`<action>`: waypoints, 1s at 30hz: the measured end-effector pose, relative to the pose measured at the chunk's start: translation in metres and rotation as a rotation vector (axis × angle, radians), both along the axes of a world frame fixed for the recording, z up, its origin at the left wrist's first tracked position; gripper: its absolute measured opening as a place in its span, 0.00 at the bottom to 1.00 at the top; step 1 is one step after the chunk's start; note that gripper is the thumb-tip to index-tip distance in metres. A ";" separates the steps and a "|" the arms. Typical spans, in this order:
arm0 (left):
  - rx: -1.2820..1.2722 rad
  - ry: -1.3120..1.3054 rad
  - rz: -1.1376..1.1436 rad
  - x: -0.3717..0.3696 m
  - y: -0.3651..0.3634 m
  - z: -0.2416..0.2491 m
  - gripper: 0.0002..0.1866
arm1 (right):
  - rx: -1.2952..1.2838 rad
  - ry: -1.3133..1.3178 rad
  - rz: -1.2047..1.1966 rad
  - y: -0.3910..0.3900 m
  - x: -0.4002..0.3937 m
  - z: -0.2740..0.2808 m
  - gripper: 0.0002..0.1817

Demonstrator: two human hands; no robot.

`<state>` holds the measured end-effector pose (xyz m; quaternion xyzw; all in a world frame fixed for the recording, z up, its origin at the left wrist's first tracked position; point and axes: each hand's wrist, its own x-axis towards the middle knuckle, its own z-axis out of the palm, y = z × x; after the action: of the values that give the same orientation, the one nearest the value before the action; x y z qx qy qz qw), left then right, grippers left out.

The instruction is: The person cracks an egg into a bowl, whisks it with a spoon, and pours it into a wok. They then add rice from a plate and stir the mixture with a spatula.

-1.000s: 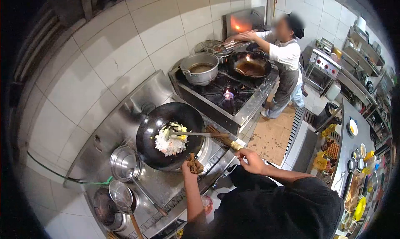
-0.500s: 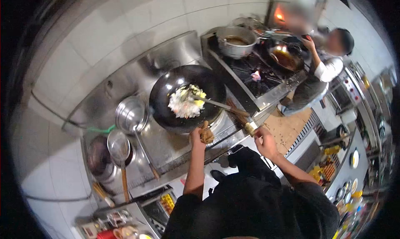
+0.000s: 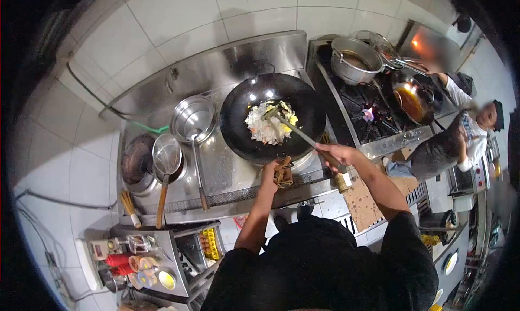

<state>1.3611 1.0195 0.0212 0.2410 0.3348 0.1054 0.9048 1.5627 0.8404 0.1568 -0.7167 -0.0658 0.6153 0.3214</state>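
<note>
A large black wok (image 3: 238,108) sits on the steel range, with white rice (image 3: 264,128) and yellow egg bits in it. My left hand (image 3: 271,173) is closed around a brown folded cloth (image 3: 283,175) at the wok's near rim. On the right, my right hand (image 3: 340,156) grips the wooden handle of a ladle (image 3: 298,131), whose metal head rests in the rice. Just below that hand is a brush-like tool with a pale band (image 3: 342,182).
Left of the wok stand a steel bowl (image 3: 193,117) and a strainer (image 3: 167,154). At the right burners are a pot (image 3: 356,62), an open flame (image 3: 369,114) and another wok (image 3: 411,102). Two people stand there. Condiments sit on the lower-left counter (image 3: 174,257).
My right hand has moved from the brush-like tool onto the ladle handle. The view has shifted, and the person at the right now appears farther from the stove.
</note>
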 end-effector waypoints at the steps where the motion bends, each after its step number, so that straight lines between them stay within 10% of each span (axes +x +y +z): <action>1: -0.008 0.010 0.020 -0.003 -0.002 -0.001 0.15 | 0.174 0.111 -0.003 0.007 0.008 0.001 0.25; 4: 0.059 -0.152 0.069 -0.017 -0.013 0.010 0.18 | 0.264 -0.110 0.264 0.031 0.040 0.040 0.16; 9: -0.034 0.111 0.008 0.000 0.003 -0.030 0.19 | 0.001 -0.814 1.105 0.052 0.071 0.201 0.30; 12: 0.004 -0.033 0.109 0.010 -0.007 -0.017 0.19 | 0.020 -1.293 1.495 0.065 0.062 0.229 0.17; 16: -0.052 0.033 0.184 0.013 -0.009 -0.027 0.21 | 0.005 -1.433 1.545 0.085 0.048 0.151 0.14; 18: -0.268 -0.637 -0.066 0.006 -0.008 -0.051 0.20 | 0.179 -1.475 1.494 0.090 0.061 0.104 0.10; 21: 0.010 0.060 0.182 0.014 -0.020 -0.012 0.18 | 0.260 -1.460 1.499 0.062 0.038 0.151 0.09; 26: -0.135 0.069 0.252 0.017 -0.036 -0.015 0.16 | 0.177 -1.351 1.380 0.040 -0.016 0.070 0.18; 29: 0.520 -0.251 0.203 0.007 -0.028 -0.028 0.17 | 0.273 -1.439 1.092 0.049 -0.042 0.013 0.26; 30: 0.107 -0.186 0.318 0.011 -0.039 0.026 0.16 | 0.187 -1.330 1.015 0.063 -0.039 0.003 0.28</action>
<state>1.3718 0.9803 0.0475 0.2221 0.2774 0.2864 0.8898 1.5240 0.9034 0.1602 -0.7838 -0.6065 0.1265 -0.0421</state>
